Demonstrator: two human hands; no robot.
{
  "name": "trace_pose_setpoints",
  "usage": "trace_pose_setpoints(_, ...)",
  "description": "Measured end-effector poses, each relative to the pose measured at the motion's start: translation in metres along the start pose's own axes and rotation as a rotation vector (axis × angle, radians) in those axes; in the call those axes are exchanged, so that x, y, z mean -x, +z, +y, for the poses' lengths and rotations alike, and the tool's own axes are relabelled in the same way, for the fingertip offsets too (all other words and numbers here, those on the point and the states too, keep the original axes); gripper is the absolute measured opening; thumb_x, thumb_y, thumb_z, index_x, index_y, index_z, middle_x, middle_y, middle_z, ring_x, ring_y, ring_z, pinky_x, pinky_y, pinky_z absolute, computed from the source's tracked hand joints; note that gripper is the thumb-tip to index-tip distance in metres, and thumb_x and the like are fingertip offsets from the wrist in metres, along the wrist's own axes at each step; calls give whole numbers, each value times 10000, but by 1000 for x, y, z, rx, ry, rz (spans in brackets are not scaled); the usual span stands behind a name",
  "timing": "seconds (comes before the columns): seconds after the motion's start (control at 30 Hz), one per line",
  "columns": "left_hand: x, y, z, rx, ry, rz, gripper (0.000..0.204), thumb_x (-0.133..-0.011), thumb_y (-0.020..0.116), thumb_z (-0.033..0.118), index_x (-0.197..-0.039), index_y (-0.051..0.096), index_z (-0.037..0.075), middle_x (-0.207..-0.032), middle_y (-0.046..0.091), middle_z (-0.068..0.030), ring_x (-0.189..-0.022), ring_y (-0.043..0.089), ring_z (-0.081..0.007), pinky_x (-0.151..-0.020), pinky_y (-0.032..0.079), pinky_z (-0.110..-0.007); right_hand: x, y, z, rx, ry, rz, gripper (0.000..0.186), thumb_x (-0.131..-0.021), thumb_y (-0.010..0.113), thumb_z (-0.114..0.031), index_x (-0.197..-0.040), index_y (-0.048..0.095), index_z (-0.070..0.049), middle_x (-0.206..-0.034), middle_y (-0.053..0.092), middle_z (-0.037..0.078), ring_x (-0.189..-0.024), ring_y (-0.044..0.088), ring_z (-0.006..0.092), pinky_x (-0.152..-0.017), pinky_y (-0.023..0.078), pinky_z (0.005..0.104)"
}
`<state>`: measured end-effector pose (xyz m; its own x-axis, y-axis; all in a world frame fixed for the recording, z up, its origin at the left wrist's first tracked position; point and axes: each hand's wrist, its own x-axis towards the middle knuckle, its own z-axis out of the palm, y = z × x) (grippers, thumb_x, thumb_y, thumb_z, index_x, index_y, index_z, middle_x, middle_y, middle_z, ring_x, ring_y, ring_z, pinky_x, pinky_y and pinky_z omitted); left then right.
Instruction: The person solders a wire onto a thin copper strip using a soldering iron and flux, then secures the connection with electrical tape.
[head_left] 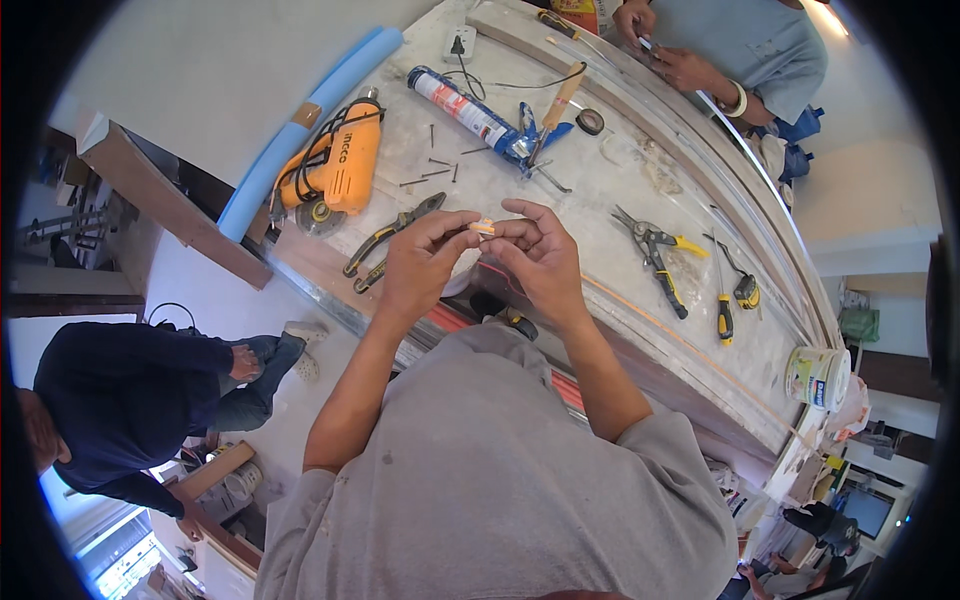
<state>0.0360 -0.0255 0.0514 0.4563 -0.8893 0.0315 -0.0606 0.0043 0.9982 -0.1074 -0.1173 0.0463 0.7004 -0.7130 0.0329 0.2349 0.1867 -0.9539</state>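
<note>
My left hand (422,258) pinches a small white-and-orange piece (484,228) between thumb and fingertips, just above the near side of the workbench. On its other end close the fingertips of my right hand (545,262), with the index finger raised. The piece is too small to name. Left of my left hand lie pliers (380,243) with black-and-yellow handles. To the right of my right hand rest tin snips (655,258), their blades apart. A blue caulking gun (480,118) with a printed tube lies beyond my hands.
An orange heat gun (352,160) lies beside a long blue foam tube (300,130). Loose screws (430,172), a screwdriver (723,310), a tape measure (747,291) and a bucket (815,377) are on the workbench (600,190). One person (745,50) works opposite; another (140,400) stands at left.
</note>
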Motion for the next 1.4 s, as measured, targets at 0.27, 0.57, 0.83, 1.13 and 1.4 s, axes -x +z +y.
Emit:
trace_pose_setpoints(0.27, 1, -1, 0, -85, 92, 15, 206, -863, 635, -2, -1062, 653, -54, -964, 643, -77, -855, 640, -113, -755, 497, -215, -2, -1, -1, 2, 19, 21, 373, -874, 626, -15, -1219, 488, 18, -1025, 659, 98, -905, 637, 112, -712, 498, 202)
trace_pose_setpoints(0.57, 1, 2, -5, -132, 179, 53, 190, -845, 656, 24, -1028, 678, -22, -923, 675, -94, -809, 634, -130, -707, 491, -245, -2, 2, 4, 69, -23, 71, 322, -858, 664, -40, -1157, 554, 6, -988, 654, 71, -862, 614, 84, -681, 502, 202)
trace_pose_setpoints(0.83, 7, 5, -2, 105, 52, 36, 176, -855, 657, 40, -1012, 671, -36, -874, 673, -78, -778, 627, -108, -706, 491, -235, 0, 1, 12, 58, -73, 79, 269, -859, 662, -32, -1115, 592, 9, -953, 650, 56, -859, 607, 84, -671, 500, 203)
trace_pose_setpoints(1.13, -40, -53, -60, -147, -189, 54, 155, -873, 620, 84, -951, 653, -46, -763, 655, -50, -659, 572, -81, -617, 467, -216, 1, -44, 47, 992, -183, 105, 311, -771, 669, -60, -1075, 612, -33, -1043, 615, 145, -1019, 550, 334, -892, 424, 423)
trace_pose_setpoints(1.4, -81, -12, -89, -245, -273, -238, 147, -851, 594, 73, -933, 657, -32, -749, 668, -82, -665, 640, -116, -610, 500, -256, -23, -48, 72, 1299, -130, 72, 277, -774, 679, -139, -1036, 630, -64, -1038, 589, 104, -1009, 532, 297, -846, 401, 431)
